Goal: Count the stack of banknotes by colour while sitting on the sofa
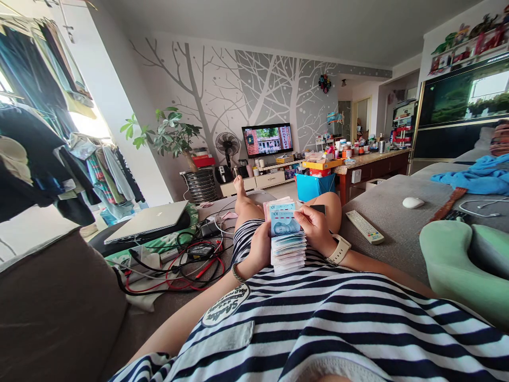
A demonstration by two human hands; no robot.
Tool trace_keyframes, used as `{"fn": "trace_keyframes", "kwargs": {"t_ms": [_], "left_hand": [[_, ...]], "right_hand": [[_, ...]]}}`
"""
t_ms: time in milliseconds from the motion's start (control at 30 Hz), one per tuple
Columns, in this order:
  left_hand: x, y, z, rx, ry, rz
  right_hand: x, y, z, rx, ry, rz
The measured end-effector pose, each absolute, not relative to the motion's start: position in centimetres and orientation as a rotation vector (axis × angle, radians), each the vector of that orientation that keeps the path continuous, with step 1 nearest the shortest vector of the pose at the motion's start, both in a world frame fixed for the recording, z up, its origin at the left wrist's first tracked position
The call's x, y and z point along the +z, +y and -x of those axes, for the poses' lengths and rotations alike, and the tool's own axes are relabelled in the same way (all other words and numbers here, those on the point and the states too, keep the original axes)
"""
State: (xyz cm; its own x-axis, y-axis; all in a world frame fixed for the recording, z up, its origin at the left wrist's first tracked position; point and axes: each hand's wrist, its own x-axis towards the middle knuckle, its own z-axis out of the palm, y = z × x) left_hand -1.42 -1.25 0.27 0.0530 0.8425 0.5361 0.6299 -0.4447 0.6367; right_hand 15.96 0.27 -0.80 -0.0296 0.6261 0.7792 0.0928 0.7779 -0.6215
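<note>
A thick stack of banknotes (287, 239) stands upright over my lap, its top note blue-green with a portrait. My left hand (260, 246) wraps around the stack's left side and holds it from behind. My right hand (316, 225) pinches the upper right edge of the top notes, fingers closed on them; a pale watch sits on that wrist. I am reclined on a grey sofa (389, 212) in a striped shirt, one leg stretched out ahead.
A remote control (365, 226) and a white mouse (413, 202) lie on the sofa to my right, beside a green cushion (457, 265). To my left are a laptop (149, 221) and tangled red and black cables (186, 265). A television (267, 139) plays across the room.
</note>
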Motion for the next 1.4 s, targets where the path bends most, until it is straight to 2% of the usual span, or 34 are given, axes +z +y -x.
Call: {"fn": "trace_keyframes", "kwargs": {"t_ms": [1400], "left_hand": [[0.12,-0.95,1.59,1.334,1.472,-2.124]], "right_hand": [[-0.65,-0.03,-15.97,0.467,-1.568,0.578]]}}
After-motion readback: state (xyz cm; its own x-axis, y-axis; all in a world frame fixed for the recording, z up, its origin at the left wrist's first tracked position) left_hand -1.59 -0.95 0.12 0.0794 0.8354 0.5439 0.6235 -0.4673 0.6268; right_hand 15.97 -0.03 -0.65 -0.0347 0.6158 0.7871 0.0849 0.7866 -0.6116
